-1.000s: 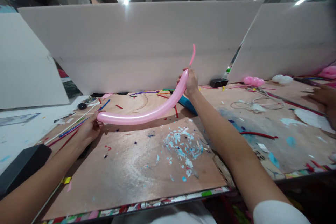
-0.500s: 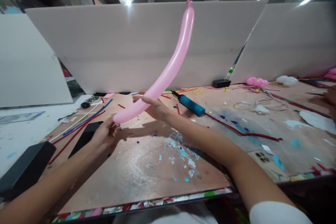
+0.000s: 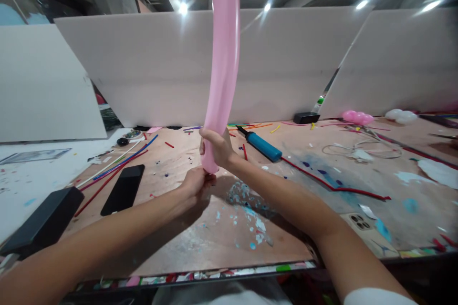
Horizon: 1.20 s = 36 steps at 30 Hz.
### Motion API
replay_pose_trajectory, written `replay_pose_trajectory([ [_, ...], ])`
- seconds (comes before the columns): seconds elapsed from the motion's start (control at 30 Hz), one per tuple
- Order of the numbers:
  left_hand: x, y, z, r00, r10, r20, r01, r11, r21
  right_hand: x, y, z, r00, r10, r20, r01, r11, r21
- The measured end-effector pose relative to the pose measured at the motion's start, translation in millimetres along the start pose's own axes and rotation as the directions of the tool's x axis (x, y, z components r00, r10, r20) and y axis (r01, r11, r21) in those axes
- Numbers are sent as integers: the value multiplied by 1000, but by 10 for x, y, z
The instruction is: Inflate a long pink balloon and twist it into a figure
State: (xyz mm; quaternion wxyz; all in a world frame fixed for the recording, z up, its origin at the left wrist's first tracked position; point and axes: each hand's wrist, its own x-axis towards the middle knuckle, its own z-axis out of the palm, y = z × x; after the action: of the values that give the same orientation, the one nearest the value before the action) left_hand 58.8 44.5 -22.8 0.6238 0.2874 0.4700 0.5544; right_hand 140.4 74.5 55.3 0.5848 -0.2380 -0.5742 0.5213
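A long inflated pink balloon (image 3: pixel 224 57) stands nearly upright in front of me, its top running out of view above. My right hand (image 3: pixel 219 145) is wrapped round it close to the bottom end. Just below, my left hand (image 3: pixel 196 181) pinches the balloon's lower tip, where the fingers are partly hidden. A blue hand pump (image 3: pixel 265 146) lies on the table to the right of my hands, with a limp red balloon (image 3: pixel 332 187) stretching from its near end.
On the table (image 3: pixel 171 248), a black phone (image 3: pixel 123 189) and a dark box (image 3: pixel 45 219) lie left, beside thin uninflated balloons (image 3: pixel 118 164). A light phone (image 3: pixel 368 233) is at right. White panels (image 3: pixel 153 66) stand behind; pink balloon bubbles (image 3: pixel 358 117) lie at back right.
The pink balloon has swung from slanting to nearly upright and come closer. My left hand has moved right with its lower end, and my right hand now wraps round it.
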Motion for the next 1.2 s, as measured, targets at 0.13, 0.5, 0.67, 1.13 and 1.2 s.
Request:
replay_pose_trajectory([
  [0.13, 31, 5, -58, 999, -32, -16, 32, 999, 11, 125, 153, -94, 998, 53, -45, -54, 998, -28],
  [0.5, 72, -3, -271, 999, 41, -5, -41, 999, -6, 57, 162, -89, 980, 52, 194, -61, 997, 38],
  [0.67, 109, -49, -338, 996, 85, -18, -85, 996, 8, -79, 268, 5, 952, 215, 219, -205, 976, -68],
  [1.13, 179, -284, -369, 987, 147, -71, -143, 988, 67, -134, 747, 74, 992, 119, -39, -123, 985, -118],
  [1.2, 161, -292, -347, 986, 143, -81, -141, 990, 30, -133, 789, 99, 994, 82, -70, -91, 986, -142],
])
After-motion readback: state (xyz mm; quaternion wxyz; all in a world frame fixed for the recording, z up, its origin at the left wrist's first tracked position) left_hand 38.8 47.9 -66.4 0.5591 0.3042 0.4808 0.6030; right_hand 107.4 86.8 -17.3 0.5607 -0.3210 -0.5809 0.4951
